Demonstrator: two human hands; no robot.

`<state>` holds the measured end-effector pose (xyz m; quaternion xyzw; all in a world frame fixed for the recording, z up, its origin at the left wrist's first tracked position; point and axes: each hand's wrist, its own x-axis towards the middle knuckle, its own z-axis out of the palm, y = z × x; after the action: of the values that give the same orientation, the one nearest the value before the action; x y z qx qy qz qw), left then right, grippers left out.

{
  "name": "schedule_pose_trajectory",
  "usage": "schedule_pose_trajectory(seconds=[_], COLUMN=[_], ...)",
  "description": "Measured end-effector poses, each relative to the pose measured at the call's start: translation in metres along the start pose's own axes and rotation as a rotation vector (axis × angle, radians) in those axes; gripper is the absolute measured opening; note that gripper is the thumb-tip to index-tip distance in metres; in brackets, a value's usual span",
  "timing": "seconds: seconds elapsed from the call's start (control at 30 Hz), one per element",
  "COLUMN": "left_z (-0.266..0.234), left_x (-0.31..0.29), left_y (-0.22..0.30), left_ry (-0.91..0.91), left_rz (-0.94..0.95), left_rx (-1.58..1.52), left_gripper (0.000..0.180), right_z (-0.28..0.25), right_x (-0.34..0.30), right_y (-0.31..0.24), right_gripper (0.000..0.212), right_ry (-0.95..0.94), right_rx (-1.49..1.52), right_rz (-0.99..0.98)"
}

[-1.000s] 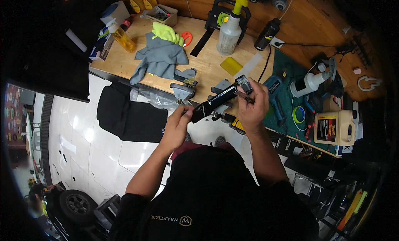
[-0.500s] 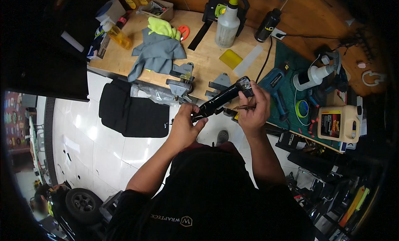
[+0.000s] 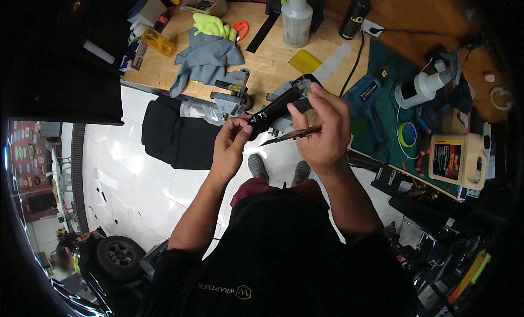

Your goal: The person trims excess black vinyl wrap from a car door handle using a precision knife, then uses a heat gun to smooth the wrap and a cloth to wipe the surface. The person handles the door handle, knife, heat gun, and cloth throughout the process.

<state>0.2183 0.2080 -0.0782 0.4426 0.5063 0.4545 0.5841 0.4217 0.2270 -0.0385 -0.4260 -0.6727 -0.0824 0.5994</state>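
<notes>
A long, glossy black part (image 3: 268, 113) is held aslant in front of the bench, its far end squarish with a clear and grey inside. My left hand (image 3: 230, 147) pinches its near, lower-left end between thumb and fingers. At the far end, the fingertips of my right hand (image 3: 326, 132) grip the part. A slim, dark craft knife (image 3: 292, 135) also lies in my right hand, its pointed tip aimed left, below the part and apart from it. Behind the part, two grey clamp-like stands (image 3: 233, 92) sit at the bench edge; the right one is partly hidden.
On the wooden bench (image 3: 251, 66) are a grey cloth (image 3: 204, 60), a yellow squeegee card (image 3: 305, 62) and a spray bottle (image 3: 297, 25). A blue heat gun (image 3: 367, 96) and a beige jug (image 3: 457, 160) stand right. A black mat (image 3: 188, 139) lies on the floor left.
My right hand has turned, and the knife now points left with its length showing. The black part has shifted slightly left and up; both hands keep their hold. The whole view has shifted.
</notes>
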Motion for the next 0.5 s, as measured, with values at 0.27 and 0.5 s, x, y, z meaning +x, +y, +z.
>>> schedule_pose_trajectory(seconds=[0.27,0.5], left_z=[0.007,0.002], left_x=[0.008,0.015], left_y=[0.005,0.013], left_ry=[0.026,0.033], left_rz=[-0.062,-0.146], left_rx=[-0.072,-0.1], left_gripper=[0.012,0.012], right_z=[-0.011,-0.067], right_x=[0.016,0.013], right_y=[0.001,-0.028], right_gripper=[0.055,0.039], right_ry=[-0.293,-0.444], right_rx=[0.074,0.068], right_rz=[0.349,0.318])
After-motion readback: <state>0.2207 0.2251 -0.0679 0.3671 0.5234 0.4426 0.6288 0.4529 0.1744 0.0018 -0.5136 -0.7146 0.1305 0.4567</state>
